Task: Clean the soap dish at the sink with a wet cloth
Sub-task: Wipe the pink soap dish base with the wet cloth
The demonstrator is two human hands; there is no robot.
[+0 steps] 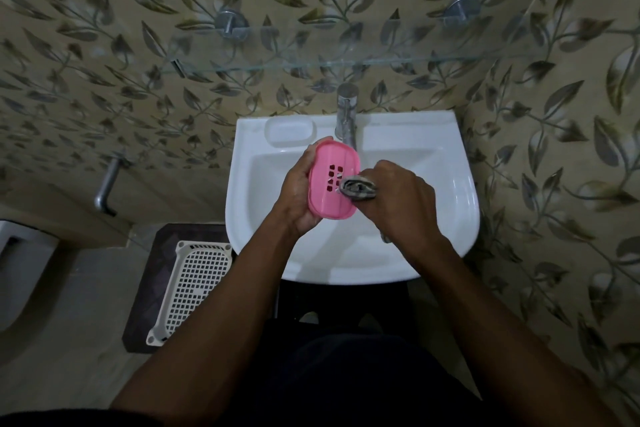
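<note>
A pink plastic soap dish (327, 196) with drain slots in its middle is held over the white sink (453, 198). My left hand (298, 199) grips it from the left, fingers wrapped around its edge. My right hand (403, 199) is closed on a bunched grey cloth (358, 188), and the cloth's tip touches the dish beside the slots. Behind the dish the chrome tap (346, 114) rises from the back of the sink; I cannot tell whether water is running.
A glass shelf (346, 61) juts from the leaf-patterned wall above the tap. A moulded soap recess (290, 130) lies at the sink's back left. A white perforated basket (192, 288) rests on a dark stool at floor level on the left, near a wall pipe (105, 185).
</note>
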